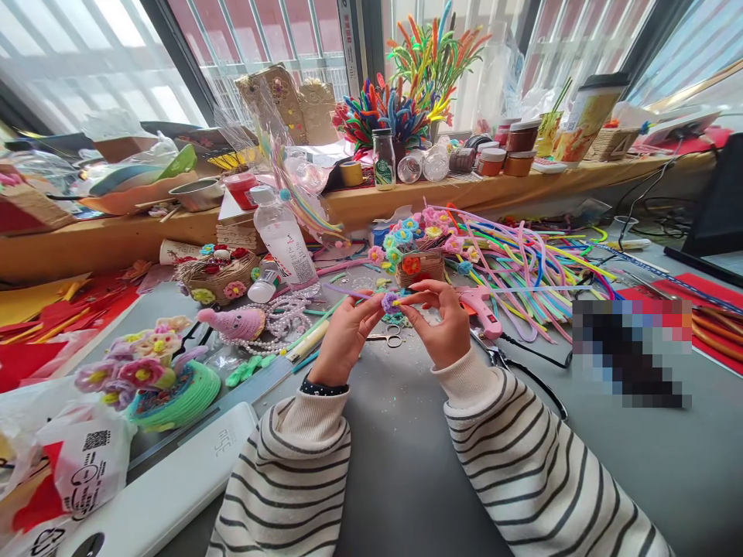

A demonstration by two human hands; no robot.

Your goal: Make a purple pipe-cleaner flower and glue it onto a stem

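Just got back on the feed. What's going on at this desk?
A person holds a small purple piece up between both hands: the left hand and the right hand pinch it at the fingertips, by a yellow spot. Small scissors and a pink glue gun lie nearby, unheld. Colorful fuzzy stems spread beyond, beside a flower-filled basket.

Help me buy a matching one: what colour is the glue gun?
The glue gun is pink, shown in the head view.
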